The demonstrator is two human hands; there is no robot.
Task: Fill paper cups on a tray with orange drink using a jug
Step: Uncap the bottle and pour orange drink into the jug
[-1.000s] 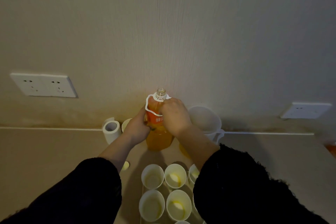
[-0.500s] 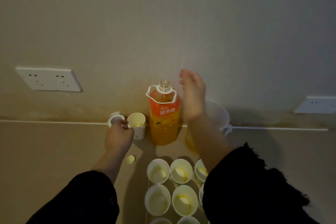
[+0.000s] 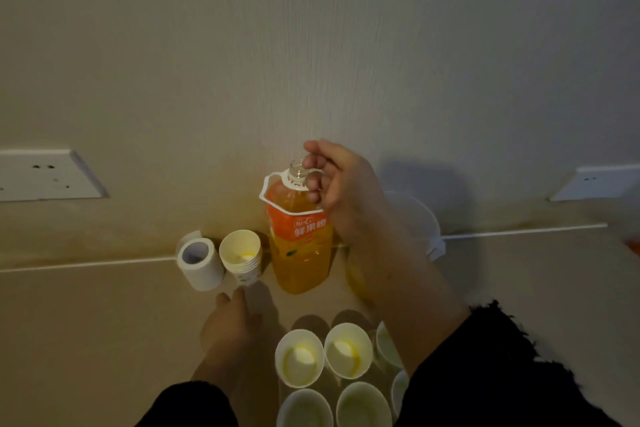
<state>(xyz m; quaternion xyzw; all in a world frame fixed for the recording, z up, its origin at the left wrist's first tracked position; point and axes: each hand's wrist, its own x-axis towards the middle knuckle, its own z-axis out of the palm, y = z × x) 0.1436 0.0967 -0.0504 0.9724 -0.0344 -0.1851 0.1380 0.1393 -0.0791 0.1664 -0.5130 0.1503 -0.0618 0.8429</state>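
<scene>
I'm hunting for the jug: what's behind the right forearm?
A white jug; its rim and handle show beside the forearm, which covers most of its body. Fill level hidden.

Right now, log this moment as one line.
bottle: upright, uncapped | right hand: grips bottle's handle | left hand: blurred, by cup stack | tray cups: little orange drink inside

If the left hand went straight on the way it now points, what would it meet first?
Most likely the stack of paper cups, standing just beyond the left hand, though depth is unclear.
</scene>
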